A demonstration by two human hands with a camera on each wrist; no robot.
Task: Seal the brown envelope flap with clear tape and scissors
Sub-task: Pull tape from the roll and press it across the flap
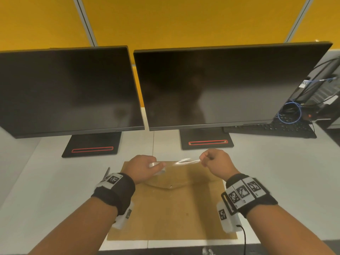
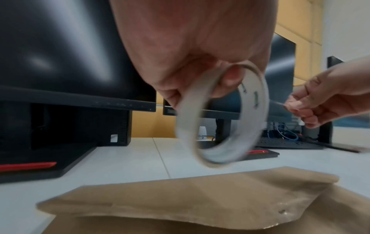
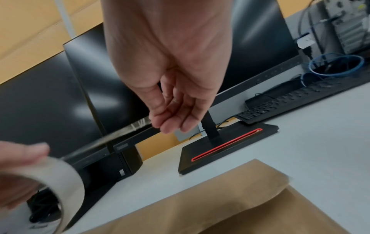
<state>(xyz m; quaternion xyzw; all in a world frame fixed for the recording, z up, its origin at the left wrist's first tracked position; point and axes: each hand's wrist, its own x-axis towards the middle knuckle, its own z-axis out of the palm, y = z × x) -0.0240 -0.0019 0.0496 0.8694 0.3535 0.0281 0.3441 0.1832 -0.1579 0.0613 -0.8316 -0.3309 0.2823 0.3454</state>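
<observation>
A brown envelope (image 1: 171,208) lies flat on the white desk (image 1: 276,172), its curved flap (image 1: 176,178) folded down. My left hand (image 1: 156,167) holds a roll of clear tape (image 2: 187,120) above the envelope's far left part, fingers through and round the ring. My right hand (image 1: 202,160) pinches the free end of the tape over the far right part. A clear strip (image 1: 185,161) stretches between the two hands, above the flap (image 2: 200,197). The right wrist view shows the strip (image 3: 120,134) running from the roll (image 3: 66,177) to my right hand's fingertips (image 3: 158,122).
Two dark monitors (image 1: 70,89) (image 1: 220,85) on black stands (image 1: 92,144) stand just behind the envelope. A black keyboard (image 1: 272,128) and blue cable (image 1: 289,113) lie at the back right. A grey pointed object (image 1: 107,172) pokes out beside my left wrist.
</observation>
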